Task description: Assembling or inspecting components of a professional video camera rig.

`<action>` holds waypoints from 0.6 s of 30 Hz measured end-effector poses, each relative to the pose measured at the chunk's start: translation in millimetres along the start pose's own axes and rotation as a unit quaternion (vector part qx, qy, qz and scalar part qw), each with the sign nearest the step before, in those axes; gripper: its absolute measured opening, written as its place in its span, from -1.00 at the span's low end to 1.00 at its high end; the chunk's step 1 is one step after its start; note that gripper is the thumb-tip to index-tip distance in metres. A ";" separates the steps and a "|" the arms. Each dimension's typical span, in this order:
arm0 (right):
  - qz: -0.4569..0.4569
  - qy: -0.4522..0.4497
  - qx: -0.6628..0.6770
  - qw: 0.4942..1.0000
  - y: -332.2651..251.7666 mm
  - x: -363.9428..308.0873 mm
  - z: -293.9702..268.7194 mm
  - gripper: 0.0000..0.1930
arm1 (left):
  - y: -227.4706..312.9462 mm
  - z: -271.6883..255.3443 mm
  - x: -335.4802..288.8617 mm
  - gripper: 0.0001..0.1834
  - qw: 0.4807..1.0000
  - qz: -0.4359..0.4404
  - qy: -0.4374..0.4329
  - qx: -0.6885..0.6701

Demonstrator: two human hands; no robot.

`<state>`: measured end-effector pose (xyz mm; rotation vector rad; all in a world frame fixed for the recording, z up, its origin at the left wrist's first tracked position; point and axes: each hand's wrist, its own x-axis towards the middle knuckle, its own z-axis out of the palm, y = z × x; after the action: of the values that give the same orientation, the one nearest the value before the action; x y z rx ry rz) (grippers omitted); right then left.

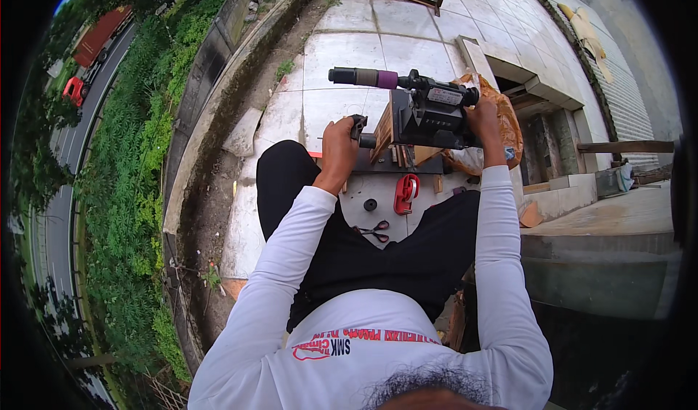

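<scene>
A black device shaped like a shoulder video camera (436, 115) sits on or against a wooden block (382, 134) before my knees. Its long black barrel (358, 77) with a purple band points left. At the device's right end, my right hand (486, 121) has its fingers curled round the rear part. Left of the wooden block, my left hand (339, 150) is closed on a small dark piece (358, 125), whose kind I cannot make out. A short dark cylinder (368, 140) lies between that hand and the block. Both hands partly hide what they grip.
Between my legs on the tiles are a red tape dispenser (406, 195), scissors (373, 230) and a small black roll (370, 204). An orange-brown plastic bag (510, 123) lies right of the device. A low concrete wall (190, 155) runs along the left, with greenery and a road beyond.
</scene>
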<state>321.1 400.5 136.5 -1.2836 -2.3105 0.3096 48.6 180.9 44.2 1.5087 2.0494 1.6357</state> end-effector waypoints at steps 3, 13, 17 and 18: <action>0.055 -0.017 0.020 0.998 -10.9 -17.9 1.6 -0.77 | 2.6 -1.8 0.3 -0.76 1.000 -0.005 0.001 -0.008; -0.011 -0.007 0.061 0.998 -6.6 -79.8 -16.8 -0.71 | -1.6 -1.6 -0.8 -0.77 1.000 0.001 -0.002 0.002; 0.000 0.026 0.076 0.997 -21.6 -80.4 -42.8 -0.71 | -3.4 -3.6 -0.2 -0.73 0.998 -0.024 -0.042 0.030; -0.013 0.030 0.076 0.997 -24.9 -76.6 -47.8 -0.71 | -4.0 -4.5 -0.2 -0.67 0.994 -0.046 -0.072 0.065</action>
<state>361.3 321.0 165.3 -1.1717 -2.2049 0.4238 43.5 178.0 42.8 1.4985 2.1470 1.3432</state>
